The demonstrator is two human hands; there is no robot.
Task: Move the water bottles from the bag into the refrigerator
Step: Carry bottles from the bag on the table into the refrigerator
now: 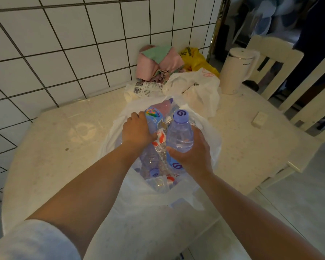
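White plastic bag (120, 126), on table (64, 137): several water bottles inside. Right hand (192, 156) grips purple-capped bottle (179, 136), upright above bag. Left hand (137, 132) apparently grips blue-labelled bottle (155, 117) in bag.

White plastic bag (118, 218), mouth open; purple-capped water bottle (179, 135) upright at 3 o'clock above heaped bottles (154, 162).

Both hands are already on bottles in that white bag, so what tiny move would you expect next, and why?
Probably lifting both bottles straight up out of the bag. The right hand already grips an upright purple-capped bottle, and the left hand grips a bottle with a colourful label. More bottles lie loose beneath, so a straight lift seems least likely to snag.
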